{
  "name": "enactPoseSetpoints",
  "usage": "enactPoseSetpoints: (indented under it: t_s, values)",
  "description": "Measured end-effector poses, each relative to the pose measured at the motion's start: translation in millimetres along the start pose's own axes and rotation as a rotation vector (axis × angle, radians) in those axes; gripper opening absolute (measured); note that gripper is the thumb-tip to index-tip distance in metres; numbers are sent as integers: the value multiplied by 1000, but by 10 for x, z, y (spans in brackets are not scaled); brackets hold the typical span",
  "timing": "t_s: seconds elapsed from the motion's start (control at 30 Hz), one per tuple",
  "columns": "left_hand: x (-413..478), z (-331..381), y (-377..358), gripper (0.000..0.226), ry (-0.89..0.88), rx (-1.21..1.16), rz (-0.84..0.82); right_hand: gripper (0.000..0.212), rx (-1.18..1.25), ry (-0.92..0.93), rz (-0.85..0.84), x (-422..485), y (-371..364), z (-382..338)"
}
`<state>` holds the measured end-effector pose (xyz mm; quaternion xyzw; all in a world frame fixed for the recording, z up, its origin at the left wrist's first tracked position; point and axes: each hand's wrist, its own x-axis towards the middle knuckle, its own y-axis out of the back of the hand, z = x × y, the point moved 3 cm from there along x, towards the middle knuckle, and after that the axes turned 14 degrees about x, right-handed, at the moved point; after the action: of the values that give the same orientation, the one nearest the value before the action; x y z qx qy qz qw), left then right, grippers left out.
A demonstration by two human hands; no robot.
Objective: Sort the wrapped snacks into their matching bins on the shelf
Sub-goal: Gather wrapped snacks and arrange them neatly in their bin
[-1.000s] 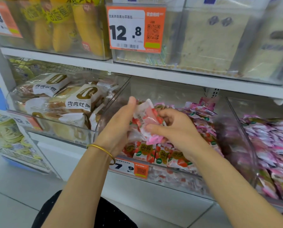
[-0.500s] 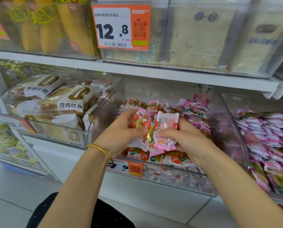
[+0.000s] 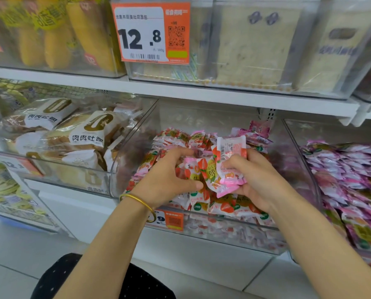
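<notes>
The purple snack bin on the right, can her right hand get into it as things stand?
Probably yes, once freed: the right hand holds strawberry packets beside the purple bin, whose top looks open, with only a clear divider between.

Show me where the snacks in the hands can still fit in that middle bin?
The middle bin has bare room along its back wall, above the heap of strawberry packets, and some by its left wall. The front is crowded. The purple packets fill the bin to the right.
</notes>
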<state>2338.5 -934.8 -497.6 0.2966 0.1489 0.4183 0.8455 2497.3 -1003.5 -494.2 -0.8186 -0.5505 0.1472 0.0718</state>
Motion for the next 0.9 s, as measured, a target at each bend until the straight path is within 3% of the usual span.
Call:
enactPoseSetpoints:
  t_s: [0.23,0.43,0.6,0.73,0.9]
  values:
    - [-44,-66,175,35,50,46,193,22,-124,61,24,-9,-31,41]
    - [-67,-73,226,14,22,258,359,24,-232,58,-41,-9,-203,98]
    - [-92,-76,198,13,90,83,113,10,-366,95,-41,-35,-191,93]
    - [-96,-143,183,21,61,218,6,10,-454,120,-39,-73,-204,50]
    - [-83,-187,187,29,93,314,54,22,-566,159,-95,-111,-275,-9]
